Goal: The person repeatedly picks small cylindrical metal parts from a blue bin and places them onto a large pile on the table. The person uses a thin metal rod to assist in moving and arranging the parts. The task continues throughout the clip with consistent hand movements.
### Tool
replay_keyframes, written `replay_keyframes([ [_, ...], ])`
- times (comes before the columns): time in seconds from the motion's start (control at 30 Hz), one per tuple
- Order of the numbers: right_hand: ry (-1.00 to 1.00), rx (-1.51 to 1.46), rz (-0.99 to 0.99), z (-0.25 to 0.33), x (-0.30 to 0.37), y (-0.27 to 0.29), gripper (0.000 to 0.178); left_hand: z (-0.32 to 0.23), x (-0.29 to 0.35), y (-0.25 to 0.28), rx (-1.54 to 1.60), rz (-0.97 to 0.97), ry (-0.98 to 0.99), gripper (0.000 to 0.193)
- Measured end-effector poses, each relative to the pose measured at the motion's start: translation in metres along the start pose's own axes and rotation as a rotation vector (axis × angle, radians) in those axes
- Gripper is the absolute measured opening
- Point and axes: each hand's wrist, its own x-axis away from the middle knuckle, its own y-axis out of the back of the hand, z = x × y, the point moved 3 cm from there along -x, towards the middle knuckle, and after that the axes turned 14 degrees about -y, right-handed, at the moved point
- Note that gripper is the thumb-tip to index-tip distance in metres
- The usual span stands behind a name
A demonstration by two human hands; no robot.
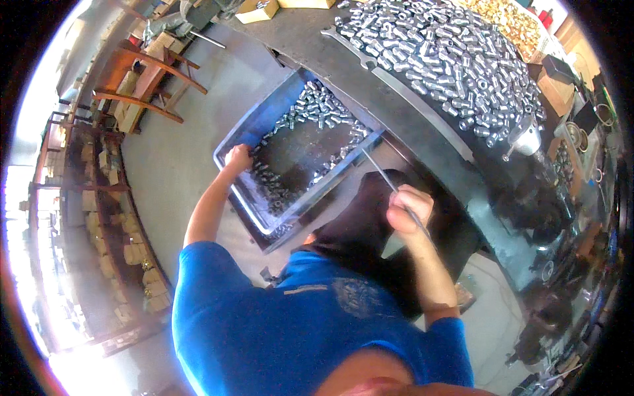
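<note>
My left hand (pixel 239 158) is closed over the left wall of a blue plastic bin (pixel 254 122), its fingertips partly hidden. Small silver metal fittings (pixel 321 105) lie in the bin, heaped at the far end and strung along both sides around a dark bare patch of its bottom. A thin metal rod (pixel 383 167) is gripped in my right hand (pixel 411 208), to the right of the bin. The rod's far tip points at the bin's right rim, and its other end runs back along my forearm.
On the dark workbench (pixel 297 36) lies a big pile of silver fittings (pixel 449 59), with a wrench (pixel 350 47) by its edge. Brass-coloured pieces (pixel 508 23) fill a container behind. A wooden chair (pixel 148 82) and loaded shelves (pixel 105 218) stand on the left.
</note>
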Motion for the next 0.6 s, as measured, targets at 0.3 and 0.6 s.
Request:
replay_keyframes([
  [0.3,-0.111,-0.079,0.021,-0.004,-0.002,-0.003,0.017,-0.007,-0.019,-0.032,-0.01,0.024,0.254,0.028],
  [0.6,-0.167,-0.112,0.033,-0.002,-0.001,0.002,0.027,-0.008,-0.028,-0.032,-0.107,0.153,0.232,0.037],
])
